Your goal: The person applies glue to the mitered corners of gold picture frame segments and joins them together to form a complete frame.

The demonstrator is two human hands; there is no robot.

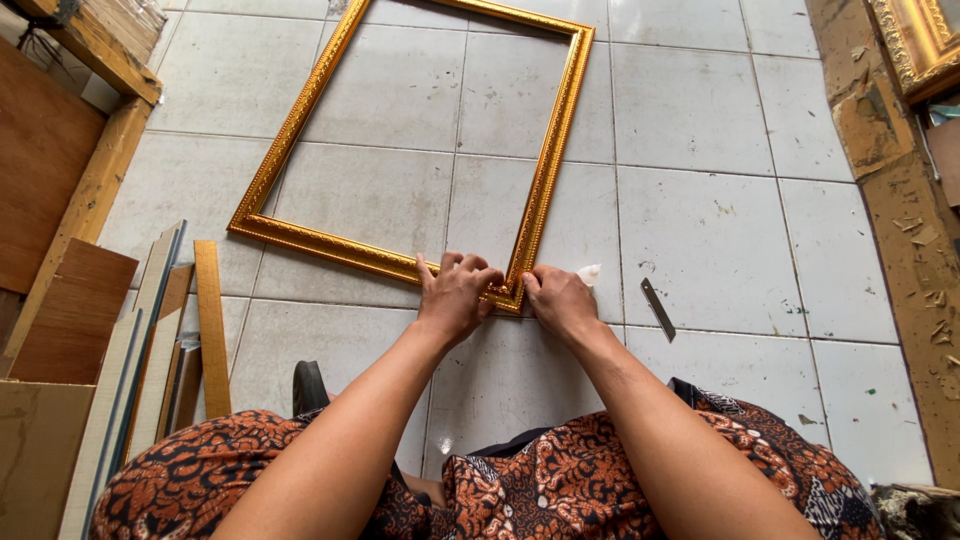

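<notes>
Two hands are set on one corner of a gold frame point(400, 140), which lies flat on the tiled floor point(700, 230) with that corner nearest the person. The left hand point(455, 295) is laid over the near rail with its fingers curled across the moulding; the right hand point(560, 300) is closed on the outer side of the same corner, fingertips pressed to the joint. Neither hand is spread; both are clamped against the frame, though whether anything small is pinched between the fingers cannot be told.

The joint is probably best held with even pressure from both sides, so that the mitre is kept flush and the rails are not twisted off the floor. Both forearms are stretched forward and angled inward, wrists low, meeting over the corner. A small white scrap point(588, 272) is seen just beside the right hand, and a narrow blade point(657, 309) lies near it on the floor, untouched. Wood strips point(210, 330) are stacked along the left edge.
</notes>
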